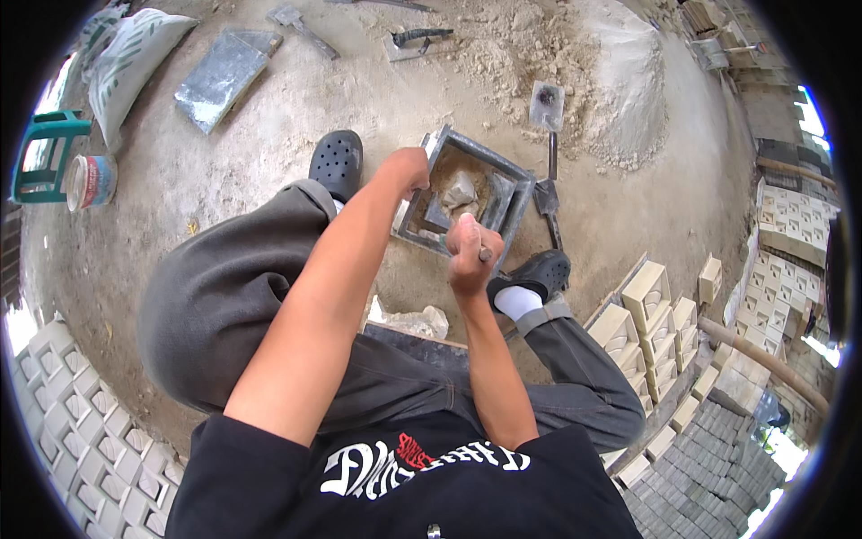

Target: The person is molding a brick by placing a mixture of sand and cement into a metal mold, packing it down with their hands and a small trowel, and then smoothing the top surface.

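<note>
A square grey metal mould (518, 216) stands on the ground between my feet, with raised walls and a smaller flat block inside. My left hand (411, 171) is closed on its left wall. Over the near side of the mould, my right hand (474, 251) is wrapped round a rod-like handle (485, 255), whose round butt sticks out toward me. Just beyond that fist, a pale, crumpled, rag-like lump (460, 190) sits over the inner block. Whether it is fixed to the handle, I cannot tell. Brownish residue coats the inside of the mould.
Long-handled metal tools (551, 148) lie right of the mould, before a pale powder heap (620, 90). A trowel (417, 40) and flat metal plate (224, 76) lie farther off. Cream moulded blocks (646, 305) are stacked at right. A bucket (92, 181) and green stool (49, 148) stand left.
</note>
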Available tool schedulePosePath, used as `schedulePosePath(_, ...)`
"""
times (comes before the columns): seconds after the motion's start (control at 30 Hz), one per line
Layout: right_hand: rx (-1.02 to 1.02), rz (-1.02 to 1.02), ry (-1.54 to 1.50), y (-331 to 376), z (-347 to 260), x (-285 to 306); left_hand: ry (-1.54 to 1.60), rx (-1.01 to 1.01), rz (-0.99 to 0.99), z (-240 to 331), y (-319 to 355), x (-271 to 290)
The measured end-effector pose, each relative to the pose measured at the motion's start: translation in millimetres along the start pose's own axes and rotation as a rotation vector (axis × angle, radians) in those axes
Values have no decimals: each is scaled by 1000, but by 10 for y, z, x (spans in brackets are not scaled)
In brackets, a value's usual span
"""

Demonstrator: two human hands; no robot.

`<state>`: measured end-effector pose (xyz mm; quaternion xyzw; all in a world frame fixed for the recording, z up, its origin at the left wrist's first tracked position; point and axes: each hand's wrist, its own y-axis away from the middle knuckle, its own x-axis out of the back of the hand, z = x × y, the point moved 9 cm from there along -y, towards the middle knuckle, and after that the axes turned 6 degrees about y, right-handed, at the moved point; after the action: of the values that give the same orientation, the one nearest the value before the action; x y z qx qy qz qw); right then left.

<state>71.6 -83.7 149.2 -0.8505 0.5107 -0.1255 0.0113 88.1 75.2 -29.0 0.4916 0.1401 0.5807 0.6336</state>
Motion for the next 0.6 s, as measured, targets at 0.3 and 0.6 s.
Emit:
schedulePosePath(0.3,78,52,-45,62,66,-42,-153,-97,92,27,-7,-65)
schedulePosePath(0.6,-8,-5,-9,59,195,-65,5,-40,41,-18,15,-27)
